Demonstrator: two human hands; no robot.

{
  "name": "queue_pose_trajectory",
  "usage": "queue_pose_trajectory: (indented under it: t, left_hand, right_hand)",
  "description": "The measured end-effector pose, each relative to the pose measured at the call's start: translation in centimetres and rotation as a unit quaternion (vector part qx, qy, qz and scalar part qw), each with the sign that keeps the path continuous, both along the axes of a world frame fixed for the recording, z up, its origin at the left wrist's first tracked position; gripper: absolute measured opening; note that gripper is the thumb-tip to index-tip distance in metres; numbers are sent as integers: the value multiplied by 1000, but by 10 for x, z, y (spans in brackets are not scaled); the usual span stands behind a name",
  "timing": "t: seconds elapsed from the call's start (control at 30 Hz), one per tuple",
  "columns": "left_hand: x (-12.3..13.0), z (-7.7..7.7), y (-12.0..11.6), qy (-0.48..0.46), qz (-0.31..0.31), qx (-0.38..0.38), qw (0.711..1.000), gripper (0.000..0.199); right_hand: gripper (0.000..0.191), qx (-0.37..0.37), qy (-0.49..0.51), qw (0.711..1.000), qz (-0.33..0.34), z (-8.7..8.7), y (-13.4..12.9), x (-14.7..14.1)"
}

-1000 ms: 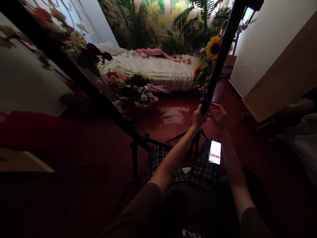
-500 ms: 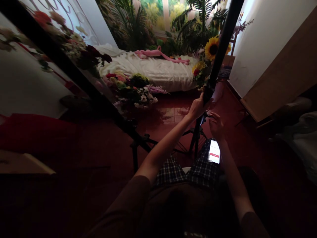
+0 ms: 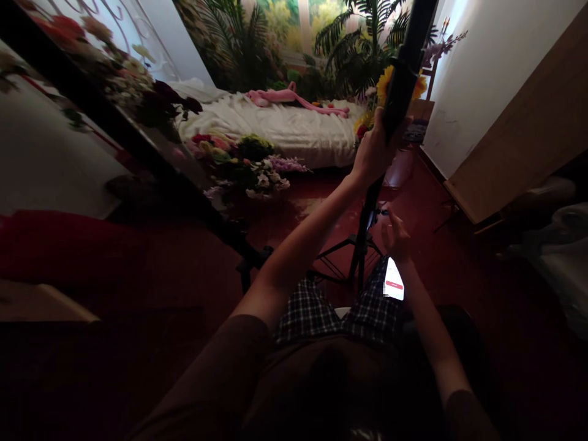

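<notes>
A black light stand (image 3: 361,240) with spread legs stands in front of me, its pole leaning up to the right. My left hand (image 3: 373,150) is wrapped round the upper pole, below a thicker black part (image 3: 408,61). Lower down, my right hand (image 3: 395,236) has its fingertips at a small black knob (image 3: 384,212) on the side of the pole. The thumb and index finger look closed on this knob, with the other fingers curled. A lit phone (image 3: 394,280) rests on my right thigh, over the checked shorts (image 3: 316,312).
Another dark pole (image 3: 138,147) crosses diagonally on the left. Artificial flowers (image 3: 257,165) stand before a bed with a white cover (image 3: 303,138), where a pink plush toy (image 3: 280,95) lies. A wooden board (image 3: 509,141) leans at right. Red cloth (image 3: 55,245) lies at left.
My left hand has moved up along with the upper part of the stand's pole. My right hand stays by the knob, its fingers slightly shifted. The view has shifted a little.
</notes>
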State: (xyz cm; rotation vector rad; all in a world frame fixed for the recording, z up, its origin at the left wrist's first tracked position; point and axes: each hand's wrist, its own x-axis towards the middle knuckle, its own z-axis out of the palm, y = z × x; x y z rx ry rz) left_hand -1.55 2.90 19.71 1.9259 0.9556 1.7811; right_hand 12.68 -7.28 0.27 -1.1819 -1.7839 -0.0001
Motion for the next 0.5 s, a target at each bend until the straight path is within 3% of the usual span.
queue_pose_trajectory:
  t: [0.17, 0.3, 0.4, 0.5]
  left_hand:
    - [-1, 1, 0, -2, -8, -14, 1000, 47]
    - [-1, 0, 3, -10, -6, 6, 1000, 46]
    - [-1, 0, 3, -4, 0, 10, 1000, 48]
    - [0, 1, 2, -3, 7, 15, 1000, 50]
  right_hand:
    - [49, -30, 31, 999, 3, 18, 0, -4]
    - [39, -74, 129, 989, 28, 36, 5, -9]
    - [33, -129, 218, 967, 41, 43, 16, -13]
    - [33, -200, 320, 923, 73, 44, 30, -14]
